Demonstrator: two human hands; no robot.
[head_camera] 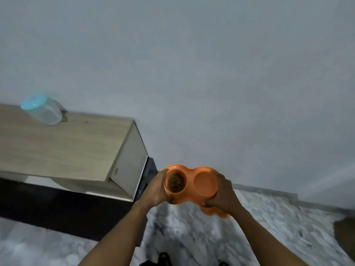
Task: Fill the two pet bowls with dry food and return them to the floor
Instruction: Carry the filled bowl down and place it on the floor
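– While the orange double bowl (190, 172) was held up, how did the fingers sit?
– Logged: left hand (156, 189) curled round the left end, right hand (222, 194) round the right end; both sets of fingers clamped on the rim.
– Contents?
– Logged: dry food (176, 182) lay in the well just inside the left fingers. The other well (205, 184), just inside the right fingers, showed bare orange.
– Surroundings?
– Logged: marble floor (192, 237) lay below the fingers, apart from the bowl. One lidded jar (45, 109) stood on the wooden table (57, 146), well apart to the left of the left fingers.
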